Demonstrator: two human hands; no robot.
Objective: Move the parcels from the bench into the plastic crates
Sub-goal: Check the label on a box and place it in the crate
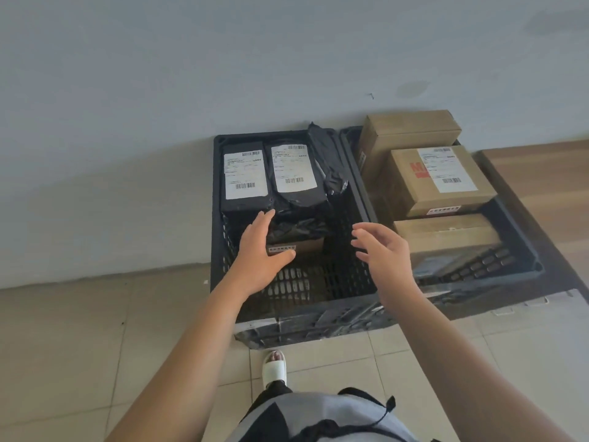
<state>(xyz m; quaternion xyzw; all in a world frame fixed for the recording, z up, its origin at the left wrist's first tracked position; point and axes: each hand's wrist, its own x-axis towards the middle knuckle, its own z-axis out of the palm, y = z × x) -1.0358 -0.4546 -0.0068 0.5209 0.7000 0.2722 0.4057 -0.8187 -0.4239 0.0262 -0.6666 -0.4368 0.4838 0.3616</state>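
Both empty, fingers apart: left hand (261,247), right hand (381,250) over crate (287,317); best withdrawn straight up, clear of parcels (245,177).

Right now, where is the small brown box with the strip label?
Head view: the small brown box lies in the left crate, under the black parcels, beside the left hand.

Pale grey wall (159,90); beige tiled floor (79,330); wooden surface (548,186) right.
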